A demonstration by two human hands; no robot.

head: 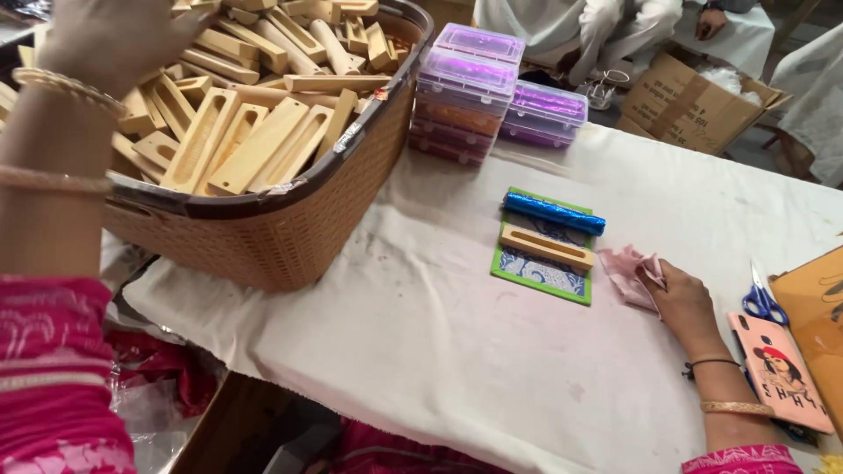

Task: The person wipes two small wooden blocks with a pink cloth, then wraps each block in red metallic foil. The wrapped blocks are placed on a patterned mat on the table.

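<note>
Head: left hand in basket, right hand on pink cloth.

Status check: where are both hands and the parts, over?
Left hand reaching into the basket of wooden holders. Right hand on pink cloth. Blue foil roll, one holder on the patterned card.

From where I watch, the basket sits at ten o'clock on the table, with wooden holders heaped in it and my left hand over them. At twelve o'clock stand stacked boxes. At two o'clock a mat bears a wooden holder with a foil roll behind it; my right hand lies at three o'clock on a cloth, scissors and phone beyond.
</note>
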